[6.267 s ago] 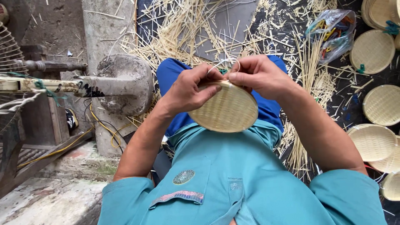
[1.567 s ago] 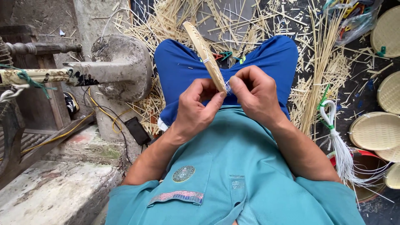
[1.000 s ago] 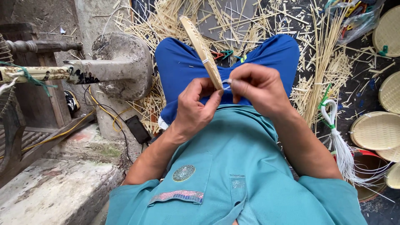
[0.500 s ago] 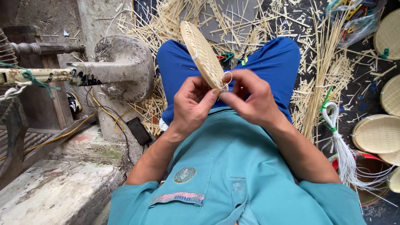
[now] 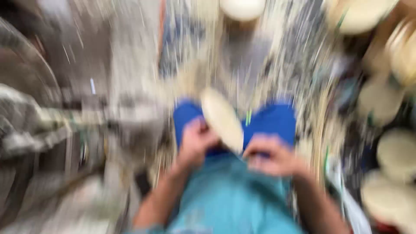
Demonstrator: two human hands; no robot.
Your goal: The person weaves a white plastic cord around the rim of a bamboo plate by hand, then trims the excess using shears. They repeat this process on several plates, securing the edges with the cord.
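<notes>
The view is now heavily blurred and sits further back than half a second ago. The round pale woven bamboo disc [image 5: 222, 119] still stands tilted over the blue-trousered lap [image 5: 273, 121], between the left hand [image 5: 196, 143] and right hand [image 5: 271, 157]; either hand's grip is too smeared to tell.

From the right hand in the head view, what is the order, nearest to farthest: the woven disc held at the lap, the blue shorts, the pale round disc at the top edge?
1. Woven disc: touching the right hand, up-left of it.
2. Blue shorts: just above the hand.
3. Pale round disc: far away, top edge.
</notes>
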